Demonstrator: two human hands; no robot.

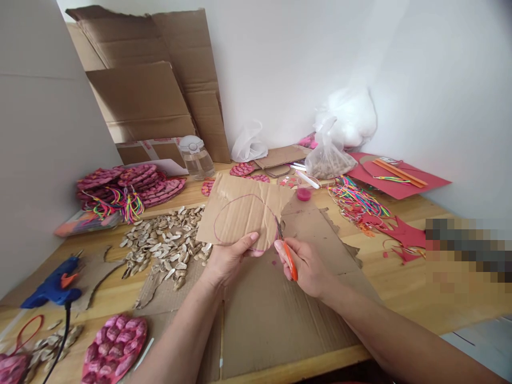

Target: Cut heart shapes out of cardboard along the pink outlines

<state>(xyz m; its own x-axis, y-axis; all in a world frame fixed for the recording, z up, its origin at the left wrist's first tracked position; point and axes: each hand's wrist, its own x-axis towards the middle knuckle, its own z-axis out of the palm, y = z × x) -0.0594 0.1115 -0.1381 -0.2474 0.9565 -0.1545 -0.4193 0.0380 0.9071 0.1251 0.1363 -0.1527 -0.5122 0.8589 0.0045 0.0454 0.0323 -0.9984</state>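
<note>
A piece of brown cardboard (240, 213) with a rounded outline drawn on it is held up over the table. My left hand (236, 256) grips its lower edge, with the thumb on top. In my right hand (302, 264) is a pair of scissors (290, 258) with orange handles, fingers closed round them. The blades meet the cardboard's right side at the drawn line. Part of the lower edge is rounded along that line. Below both hands lies a large flat cardboard sheet (272, 320).
Peanut shells (168, 245) are spread left of centre. A blue glue gun (56, 282) and a pink shell-covered piece (114, 346) lie nearer the left. Behind stand a clear bottle (197, 157) and a pink cup (304, 193). Coloured cords (356, 197) lie at right.
</note>
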